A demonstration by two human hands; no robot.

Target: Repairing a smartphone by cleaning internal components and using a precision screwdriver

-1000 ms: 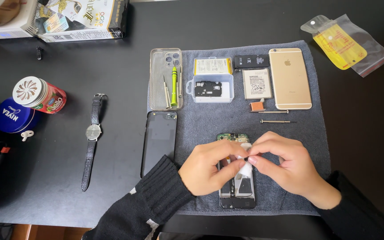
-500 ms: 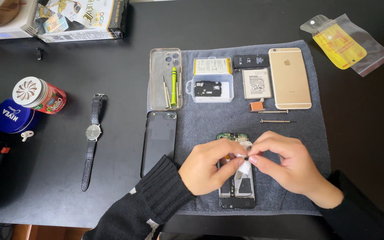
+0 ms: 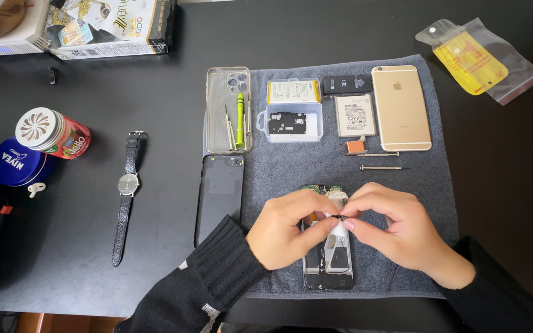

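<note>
Both hands (image 3: pixel 291 228) (image 3: pixel 396 231) pinch tiny part (image 3: pixel 338 217) over opened phone (image 3: pixel 328 271).

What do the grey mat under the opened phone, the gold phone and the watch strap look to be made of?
The grey mat looks like soft towel-like cloth: matte and fuzzy, with wavy edges. The gold phone seems to be brushed metal, with an even satin sheen and pale bands across its back. The watch strap looks like dark leather or an imitation, thin and slightly glossy; which one cannot be told.

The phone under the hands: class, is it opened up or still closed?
Opened up. The phone lies on the grey mat with its back off: circuit board and inner parts show between the left hand and right hand.
</note>
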